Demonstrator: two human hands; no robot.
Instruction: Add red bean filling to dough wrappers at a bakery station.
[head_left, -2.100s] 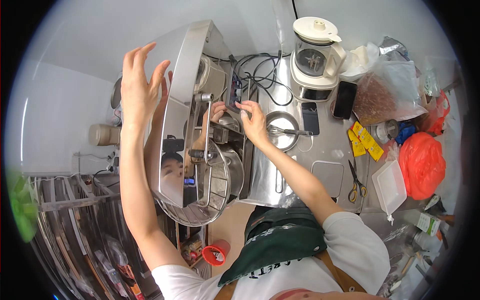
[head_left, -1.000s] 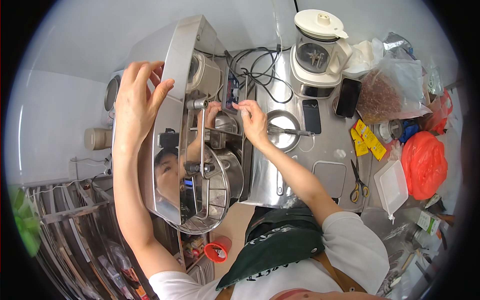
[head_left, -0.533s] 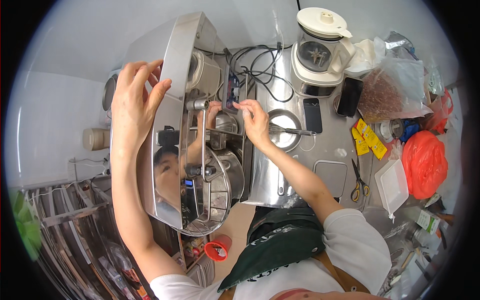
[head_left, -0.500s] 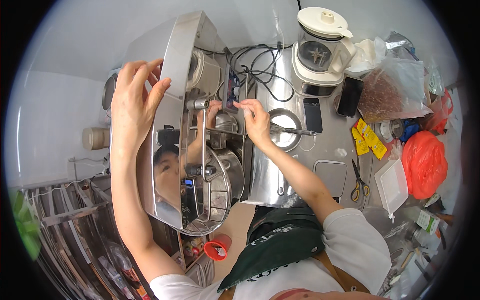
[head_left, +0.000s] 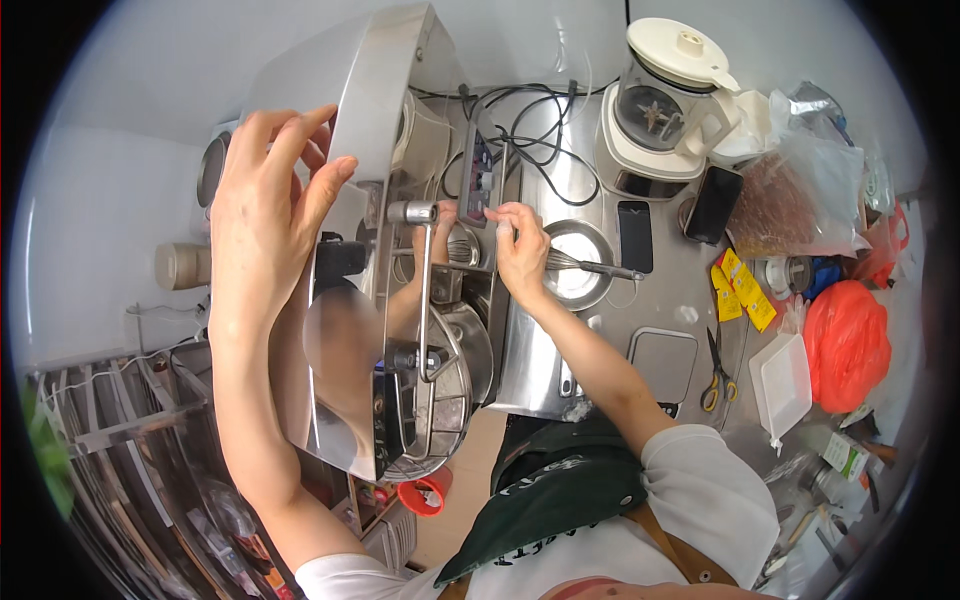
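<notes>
My left hand (head_left: 275, 190) grips the stainless housing (head_left: 385, 45) of a stand mixer, fingers bent over its top at the left. My right hand (head_left: 520, 250) has bent fingers at the lower part of the mixer's control panel (head_left: 478, 165); what its fingertips pinch is too small to make out. Below, a wire guard (head_left: 430, 390) surrounds the mixer's steel bowl (head_left: 470, 340). Just right of my right hand, a whisk (head_left: 610, 270) lies across a round steel pan (head_left: 580, 240). The housing hides part of my left fingers.
A white blender (head_left: 650, 140) stands at the back by tangled cords. Two phones (head_left: 635, 235), yellow packets (head_left: 745, 290), scissors (head_left: 718, 375), a white tray (head_left: 780, 390), bags and a red bag (head_left: 845, 345) crowd the right. Racks (head_left: 140, 460) stand lower left, near a red bin (head_left: 425, 495).
My left hand has come down from above and now grips the housing. The housing looks larger in view. The counter has shifted slightly rightward in view. My right hand stays at the panel.
</notes>
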